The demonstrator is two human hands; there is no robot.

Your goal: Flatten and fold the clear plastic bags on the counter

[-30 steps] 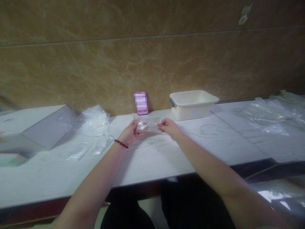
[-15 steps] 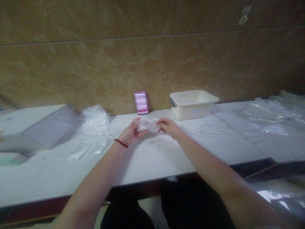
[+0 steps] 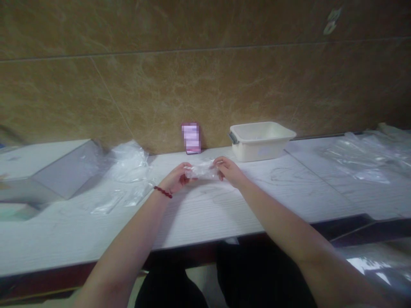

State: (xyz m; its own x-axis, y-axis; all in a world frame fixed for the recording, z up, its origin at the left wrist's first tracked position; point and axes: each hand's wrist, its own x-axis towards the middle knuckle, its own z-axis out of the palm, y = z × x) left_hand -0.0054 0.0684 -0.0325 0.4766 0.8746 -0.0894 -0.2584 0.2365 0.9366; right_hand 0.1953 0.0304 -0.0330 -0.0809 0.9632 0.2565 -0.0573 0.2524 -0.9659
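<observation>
A clear plastic bag (image 3: 202, 170) with small whitish contents, too blurred to name, is held above the table between both hands. My left hand (image 3: 177, 177), with a dark red beaded bracelet (image 3: 163, 191) at the wrist, is closed on the bag's left end. At the right end, my right hand (image 3: 228, 171) pinches the plastic with thumb and fingers. Behind the hands a phone (image 3: 192, 138) leans upright against the wall.
A cream plastic tub (image 3: 260, 147) with a grey handle stands back right. Leftward lie clear plastic bags (image 3: 126, 162), flat packets (image 3: 107, 202) and a white box (image 3: 61, 171). More clear bags (image 3: 356, 154) lie far right on the white wood-grain table (image 3: 212, 222).
Both hands stay in nearly the same place. The left fingers have curled in more around the bag, and the bag's shape has shifted slightly.
</observation>
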